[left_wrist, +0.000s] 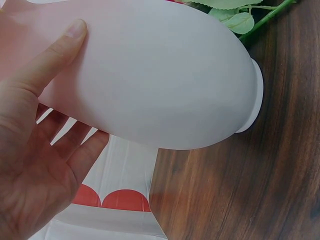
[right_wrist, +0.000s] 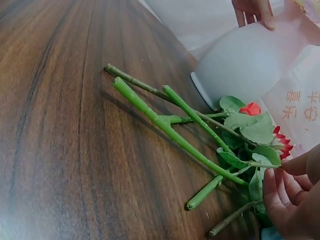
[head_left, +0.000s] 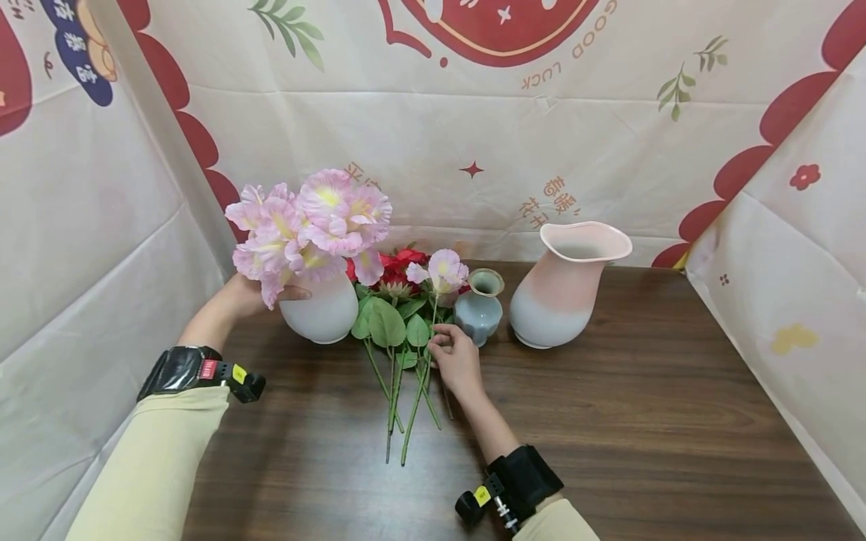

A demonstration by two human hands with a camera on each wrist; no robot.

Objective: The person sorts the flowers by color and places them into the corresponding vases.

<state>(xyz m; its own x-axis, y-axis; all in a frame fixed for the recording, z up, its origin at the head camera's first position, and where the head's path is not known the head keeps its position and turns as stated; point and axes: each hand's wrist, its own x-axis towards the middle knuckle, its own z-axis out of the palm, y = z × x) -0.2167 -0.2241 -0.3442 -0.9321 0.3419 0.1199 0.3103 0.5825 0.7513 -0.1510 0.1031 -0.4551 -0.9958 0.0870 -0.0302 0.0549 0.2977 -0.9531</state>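
Note:
My left hand [head_left: 260, 294] grips the neck of a white vase with a pinkish top [head_left: 321, 312], thumb on the near side and fingers behind it, as the left wrist view shows. The vase stands at the left, and large pink flowers with yellow centres [head_left: 331, 214] fill its mouth and hide its rim. To its right, my right hand [head_left: 458, 359] pinches the thin stem of a single pink flower [head_left: 445, 270] between thumb and forefinger. That bloom rises over a bunch of red flowers [head_left: 395, 272], whose green stems [right_wrist: 170, 130] lie on the table pointing toward me.
A small blue-grey vase [head_left: 479, 314] stands just beyond my right hand. Farther right is a pink and white vase with a wavy rim [head_left: 564, 297]. The dark wooden table [head_left: 629, 421] is bordered by printed white cloth walls [head_left: 419, 128] at the back and sides.

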